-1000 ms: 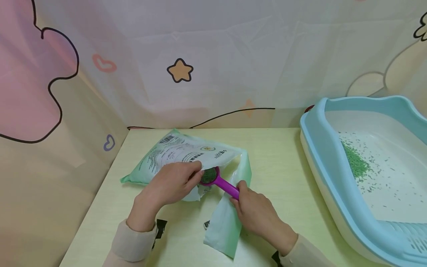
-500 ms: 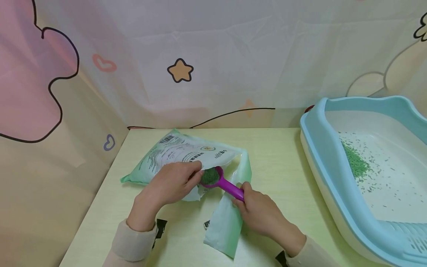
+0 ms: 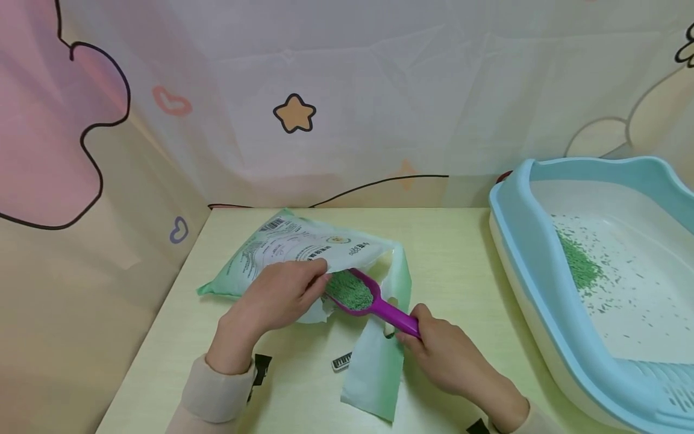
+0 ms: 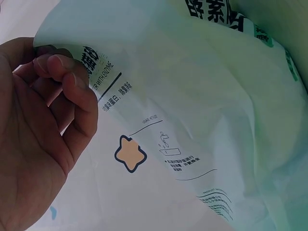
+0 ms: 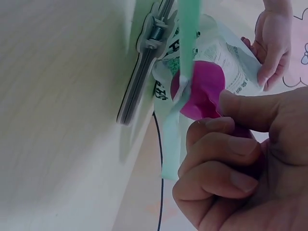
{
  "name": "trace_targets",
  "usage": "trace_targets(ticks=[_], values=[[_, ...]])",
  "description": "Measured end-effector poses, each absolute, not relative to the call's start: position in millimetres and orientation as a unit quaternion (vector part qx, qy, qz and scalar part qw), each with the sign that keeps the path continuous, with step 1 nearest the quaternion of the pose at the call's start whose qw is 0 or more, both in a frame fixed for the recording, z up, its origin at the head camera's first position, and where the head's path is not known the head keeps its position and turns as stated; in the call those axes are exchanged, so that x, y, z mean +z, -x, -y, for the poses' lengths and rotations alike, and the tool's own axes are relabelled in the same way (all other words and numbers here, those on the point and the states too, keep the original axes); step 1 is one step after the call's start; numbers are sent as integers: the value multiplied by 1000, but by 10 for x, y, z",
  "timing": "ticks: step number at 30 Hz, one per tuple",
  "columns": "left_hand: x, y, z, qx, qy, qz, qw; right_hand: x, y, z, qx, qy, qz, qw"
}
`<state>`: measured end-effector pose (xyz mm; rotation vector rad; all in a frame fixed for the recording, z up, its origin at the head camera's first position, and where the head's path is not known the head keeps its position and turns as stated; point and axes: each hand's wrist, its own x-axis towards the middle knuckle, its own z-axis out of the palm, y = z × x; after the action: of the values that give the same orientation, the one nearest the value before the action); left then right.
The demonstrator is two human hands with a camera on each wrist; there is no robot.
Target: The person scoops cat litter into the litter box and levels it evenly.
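Note:
A green-and-white cat litter bag (image 3: pixel 282 238) lies on the table, torn open at its right end. My left hand (image 3: pixel 287 295) pinches the upper edge of the opening; the left wrist view shows its curled fingers at the film's edge (image 4: pixel 110 72). My right hand (image 3: pixel 450 355) grips the handle of a purple scoop (image 3: pixel 398 316). Green pellets (image 3: pixel 351 292) fill the scoop, whose front end is still inside the bag's mouth. In the right wrist view, fingers wrap the handle and the purple underside (image 5: pixel 207 89) shows. A torn strip (image 3: pixel 374 374) hangs from the bag, below the handle.
A blue-and-white litter box (image 3: pixel 517 241) stands at the right, with a pile of green pellets (image 3: pixel 580 262) and scattered ones inside. Partly under the strip lies a slim tool with a spring (image 5: pixel 156 33), its piano-key-patterned end (image 3: pixel 341 361) showing. A patterned curtain (image 3: pixel 352 120) hangs behind.
My right hand has drawn the scoop right and toward me, so more of its pellet-filled bowl shows outside the bag. The strip has shifted slightly right, exposing the patterned tool end. My left hand stays put.

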<state>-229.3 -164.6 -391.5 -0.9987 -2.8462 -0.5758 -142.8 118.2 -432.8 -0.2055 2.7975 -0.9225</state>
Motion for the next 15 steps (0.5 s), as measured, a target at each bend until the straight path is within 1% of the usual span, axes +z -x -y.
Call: trace_targets(ticks=[15], values=[[-3897, 2293, 1665, -188, 322, 927, 37, -4295, 1237, -1392, -340, 43, -932, 117]])
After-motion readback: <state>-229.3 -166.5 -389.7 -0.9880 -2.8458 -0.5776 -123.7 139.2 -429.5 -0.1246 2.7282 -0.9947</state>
